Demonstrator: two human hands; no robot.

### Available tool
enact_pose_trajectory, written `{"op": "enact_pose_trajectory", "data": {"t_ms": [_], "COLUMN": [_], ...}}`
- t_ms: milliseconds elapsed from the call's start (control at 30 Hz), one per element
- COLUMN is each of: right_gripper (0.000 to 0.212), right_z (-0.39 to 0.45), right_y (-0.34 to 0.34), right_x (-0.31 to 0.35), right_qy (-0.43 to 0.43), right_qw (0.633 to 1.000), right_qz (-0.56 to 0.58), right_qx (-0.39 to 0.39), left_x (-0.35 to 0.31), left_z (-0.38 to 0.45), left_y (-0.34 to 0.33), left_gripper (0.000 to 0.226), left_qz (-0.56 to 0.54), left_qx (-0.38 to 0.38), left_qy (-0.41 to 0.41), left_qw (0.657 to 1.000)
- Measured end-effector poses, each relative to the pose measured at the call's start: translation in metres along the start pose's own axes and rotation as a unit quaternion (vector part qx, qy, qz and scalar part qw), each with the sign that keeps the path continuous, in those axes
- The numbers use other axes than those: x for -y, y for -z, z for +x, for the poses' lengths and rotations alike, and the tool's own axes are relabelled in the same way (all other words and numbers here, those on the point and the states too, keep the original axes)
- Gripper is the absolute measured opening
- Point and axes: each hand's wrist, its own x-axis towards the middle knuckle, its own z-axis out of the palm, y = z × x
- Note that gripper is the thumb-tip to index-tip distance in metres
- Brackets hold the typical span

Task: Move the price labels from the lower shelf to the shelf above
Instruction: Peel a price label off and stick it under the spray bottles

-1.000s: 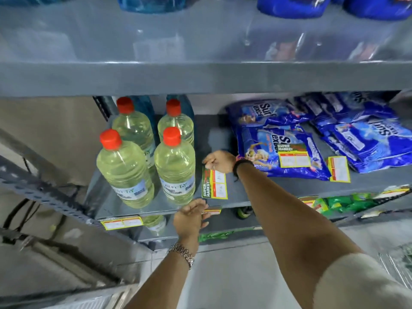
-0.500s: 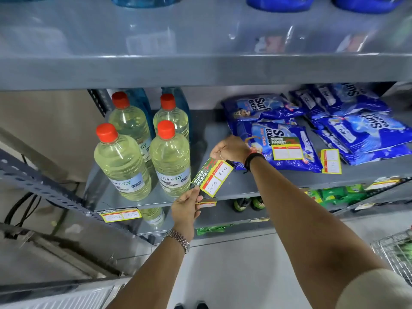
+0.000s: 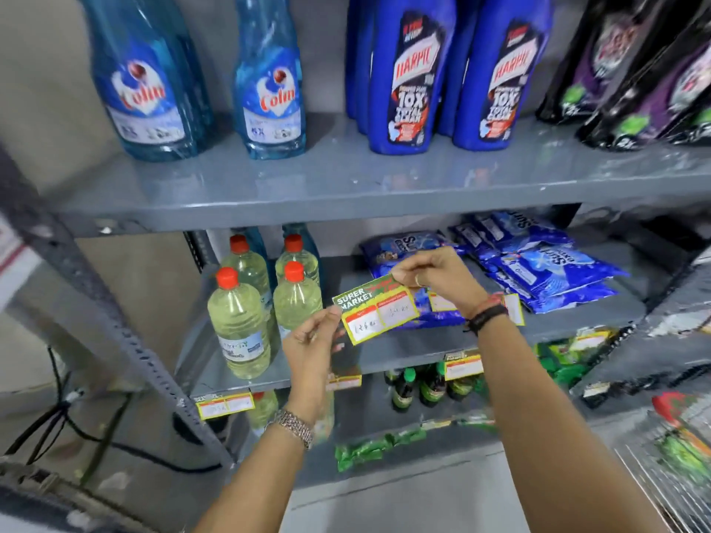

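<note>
Closest in, the left hand [image 3: 311, 342] comes up beside the price label [image 3: 375, 308], fingertips at its lower left corner, though whether they actually pinch it or just steady it I cannot tell. The right hand [image 3: 434, 277] has it for sure, thumb and fingers nipped on the top right edge. That is the change: a second ago the card lay flat on the lower shelf [image 3: 500, 340] beside the oil bottles [image 3: 238, 325]; now it is lifted clear and held tilted in the air in front of that shelf, and the view has swung up to take in the shelf above [image 3: 346, 186]. So pickup looks done, and placement comes next. More labels wait: two yellow ones partly hidden behind the right wrist, near the blue detergent packs [image 3: 546, 263]. Up top, there is a bare strip along the front lip, ahead of the blue spray bottles [image 3: 269, 90] and the toilet cleaner bottles [image 3: 408, 78], room enough to lay a card down. The shelf edge overhead is what to clear on the rise.
</note>
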Motion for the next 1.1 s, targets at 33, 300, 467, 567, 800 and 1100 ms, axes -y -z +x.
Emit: {"op": "enact_pose_trajectory", "data": {"t_ms": [33, 300, 467, 567, 800, 1100], "right_gripper": [0.016, 0.016, 0.008, 0.014, 0.017, 0.016], "right_z": [-0.005, -0.020, -0.011, -0.005, 0.016, 0.033], "right_y": [0.003, -0.008, -0.051, -0.082, -0.105, -0.078], "right_x": [0.013, 0.069, 0.091, 0.109, 0.181, 0.259], "right_qy": [0.022, 0.081, 0.113, 0.129, 0.217, 0.332], "right_qw": [1.000, 0.994, 0.987, 0.982, 0.961, 0.930], "right_qz": [0.009, 0.072, 0.109, 0.134, 0.173, 0.143], "right_qx": [-0.008, -0.001, 0.020, 0.013, -0.010, -0.060], "left_x": [-0.013, -0.068, -0.106, -0.130, -0.210, -0.290], "left_z": [0.000, 0.003, 0.013, 0.017, 0.036, 0.052], "left_y": [-0.001, 0.012, 0.043, 0.066, 0.087, 0.069], "left_gripper": [0.011, 0.011, 0.018, 0.015, 0.013, 0.010], "left_qz": [-0.001, 0.013, 0.007, 0.021, 0.043, 0.043], "left_qx": [0.005, 0.009, -0.056, -0.078, -0.084, -0.038], "left_qy": [-0.026, -0.106, -0.156, -0.200, -0.301, -0.371], "left_qw": [1.000, 0.994, 0.986, 0.976, 0.949, 0.927]}}
